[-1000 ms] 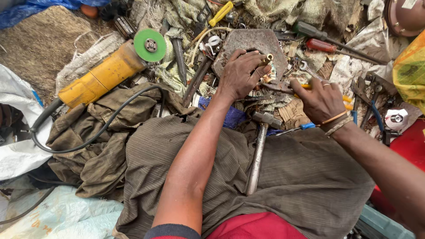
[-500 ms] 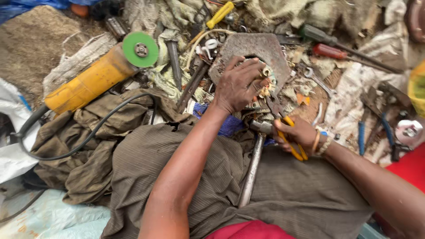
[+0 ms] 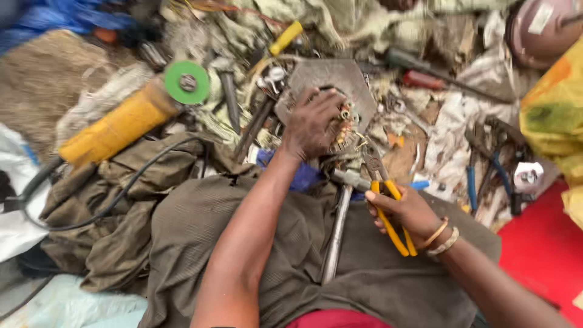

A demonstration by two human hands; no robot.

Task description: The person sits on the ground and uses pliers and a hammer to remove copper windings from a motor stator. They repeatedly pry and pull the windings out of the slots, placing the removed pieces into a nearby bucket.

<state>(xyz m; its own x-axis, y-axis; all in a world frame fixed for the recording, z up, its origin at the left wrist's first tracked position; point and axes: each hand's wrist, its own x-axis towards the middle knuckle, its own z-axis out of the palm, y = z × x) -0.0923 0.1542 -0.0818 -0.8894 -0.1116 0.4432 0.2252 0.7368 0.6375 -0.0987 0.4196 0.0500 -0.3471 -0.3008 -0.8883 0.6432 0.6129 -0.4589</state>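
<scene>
Left hand (image 3: 313, 124) palm-down, gripping a grey metal plate part (image 3: 331, 82) with copper wire ends (image 3: 347, 124) poking out by the fingertips. Right hand (image 3: 408, 209) closed round yellow-handled pliers (image 3: 384, 197), jaws pointing up toward the wires. Steel hammer (image 3: 340, 228) lies between the two hands, handle running down across the olive cloth (image 3: 200, 243) under both forearms. Yellow angle grinder (image 3: 130, 118) with green disc sits well left of the left hand. Blue-handled pliers (image 3: 483, 164) off to the right of the right hand. Background is blurred clutter.
</scene>
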